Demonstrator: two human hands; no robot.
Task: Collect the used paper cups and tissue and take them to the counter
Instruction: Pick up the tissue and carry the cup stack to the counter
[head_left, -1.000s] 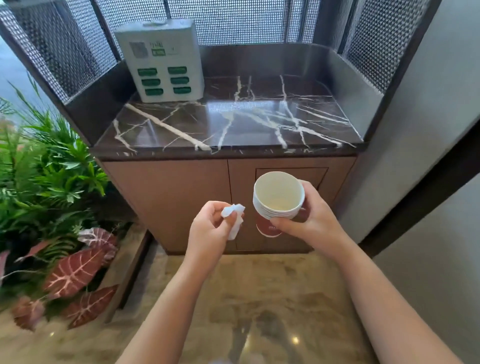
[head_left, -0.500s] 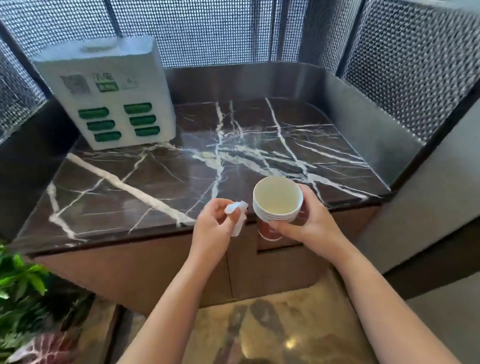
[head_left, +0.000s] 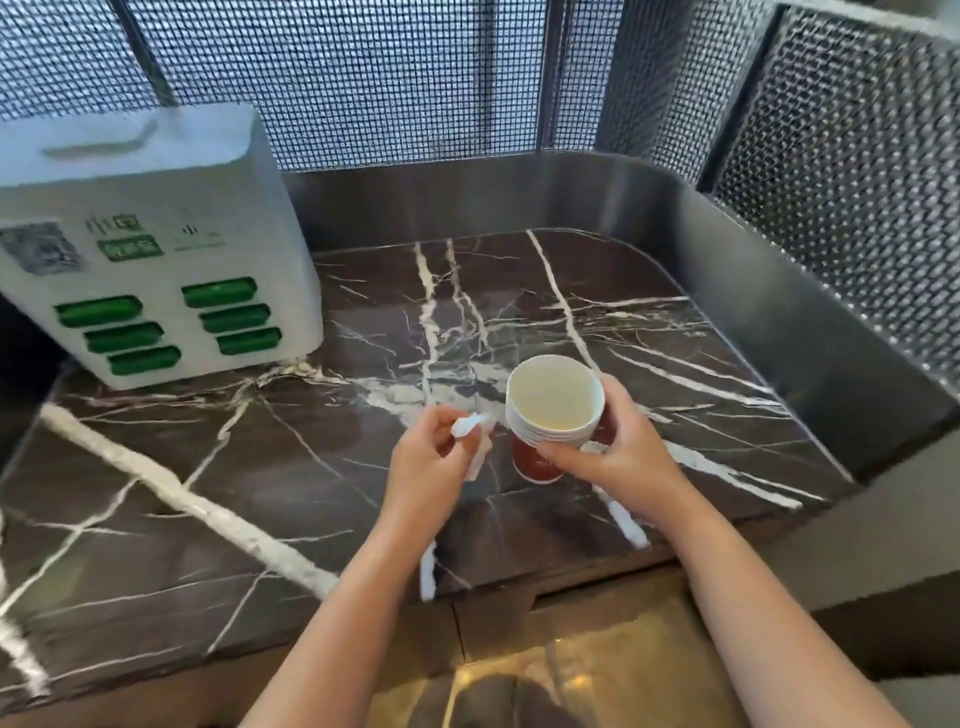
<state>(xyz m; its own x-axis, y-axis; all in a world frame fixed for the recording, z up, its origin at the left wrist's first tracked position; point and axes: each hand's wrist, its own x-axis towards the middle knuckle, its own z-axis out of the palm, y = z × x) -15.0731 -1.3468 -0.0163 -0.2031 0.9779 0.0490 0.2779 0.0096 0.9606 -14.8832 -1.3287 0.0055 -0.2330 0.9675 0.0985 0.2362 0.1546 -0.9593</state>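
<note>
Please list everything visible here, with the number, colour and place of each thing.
paper cups: one nested stack, number unclear, white and red, over the counter's front.
tissue: one, white, left of the cups.
counter: one, dark marble, white veins, centre.
box: one, white with six green slots, counter's back left.
mesh screen: grey, behind the counter.
floor: brown, bottom.
left hand: one, pinches the tissue.
right hand: one, holds the cups.

A stack of paper cups (head_left: 553, 400) is held by the right hand (head_left: 628, 452) over the dark counter (head_left: 260, 467). A white tissue (head_left: 467, 426) is pinched by the left hand (head_left: 426, 467).
</note>
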